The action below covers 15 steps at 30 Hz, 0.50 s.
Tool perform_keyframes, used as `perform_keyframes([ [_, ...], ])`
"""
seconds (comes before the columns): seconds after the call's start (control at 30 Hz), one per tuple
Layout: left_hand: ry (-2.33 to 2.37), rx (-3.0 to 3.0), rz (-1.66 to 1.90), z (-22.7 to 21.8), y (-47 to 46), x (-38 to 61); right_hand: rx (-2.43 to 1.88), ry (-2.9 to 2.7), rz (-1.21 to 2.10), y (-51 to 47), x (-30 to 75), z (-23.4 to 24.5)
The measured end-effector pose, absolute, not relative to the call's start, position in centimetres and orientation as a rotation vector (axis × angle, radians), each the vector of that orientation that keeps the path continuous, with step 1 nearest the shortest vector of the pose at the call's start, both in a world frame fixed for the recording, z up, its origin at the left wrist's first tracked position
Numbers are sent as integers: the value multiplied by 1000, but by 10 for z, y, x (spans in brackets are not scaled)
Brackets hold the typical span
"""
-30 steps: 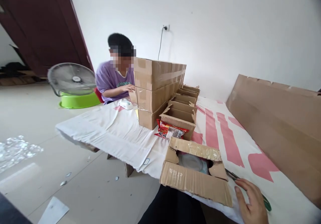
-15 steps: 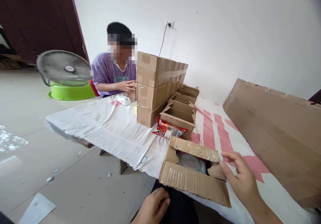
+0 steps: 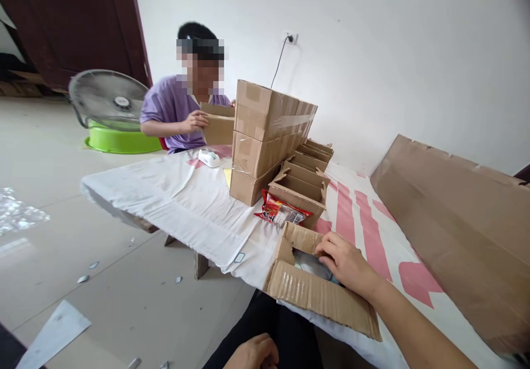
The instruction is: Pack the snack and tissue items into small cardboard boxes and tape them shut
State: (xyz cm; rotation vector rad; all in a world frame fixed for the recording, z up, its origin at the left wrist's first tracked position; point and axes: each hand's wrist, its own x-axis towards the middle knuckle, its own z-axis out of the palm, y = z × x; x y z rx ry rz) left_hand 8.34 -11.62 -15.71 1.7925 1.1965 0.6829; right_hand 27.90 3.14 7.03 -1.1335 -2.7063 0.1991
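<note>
In front of me a cardboard box (image 3: 314,297) lies at the table's near edge, its flaps partly folded in. Through the gap between them a clear round lid (image 3: 312,265) shows. My right hand (image 3: 345,264) is over the box's right half, touching the far flap; its fingers are bent, with the thumb a little apart. It hides the right flap. Low in the view, my left hand (image 3: 254,352) rests on my lap with curled fingers and nothing visible in it. A red snack packet (image 3: 281,210) lies just beyond the box.
Taped boxes (image 3: 265,137) are stacked mid-table, beside a row of opened boxes (image 3: 300,184). Across from me a person (image 3: 182,104) holds another carton (image 3: 219,129). A large cardboard sheet (image 3: 451,225) leans at the right. A white device (image 3: 209,158) lies on the cloth.
My right hand has moved left from the box's right edge to over its opening. The other person's carton has come out from behind the stack. My left hand is slightly lower in view.
</note>
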Motion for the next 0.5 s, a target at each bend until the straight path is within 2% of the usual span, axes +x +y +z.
perform_keyframes([
  [0.3,1186,1753,591,-169,-114,87,-1137,-2721,53,27,277,67],
  [0.5,1255,1786,773,-143,-119,82,-1108,-2731,24,28,275,67],
])
